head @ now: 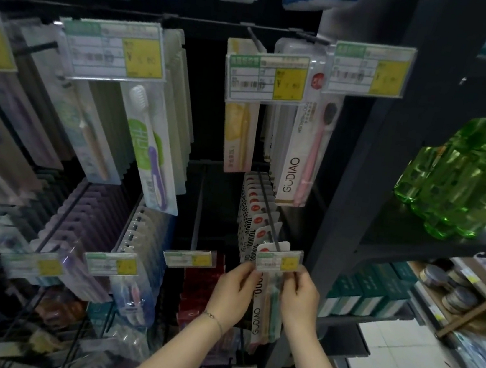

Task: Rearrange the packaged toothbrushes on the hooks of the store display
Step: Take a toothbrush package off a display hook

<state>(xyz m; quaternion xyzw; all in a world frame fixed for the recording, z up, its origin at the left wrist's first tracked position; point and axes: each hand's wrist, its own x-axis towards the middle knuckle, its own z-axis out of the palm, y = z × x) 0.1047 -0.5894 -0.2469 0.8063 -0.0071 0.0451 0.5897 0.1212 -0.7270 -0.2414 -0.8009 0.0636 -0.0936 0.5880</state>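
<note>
Hanging toothbrush packs (263,316), dark store rack (361,168)

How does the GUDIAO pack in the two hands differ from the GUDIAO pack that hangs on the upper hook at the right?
The held pack is pinched by the left hand and the right hand at the front of a lower hook; the upper pack hangs untouched. The held pack shows a greenish brush; the upper pack shows a pink brush. Both carry GUDIAO lettering on white.
</note>
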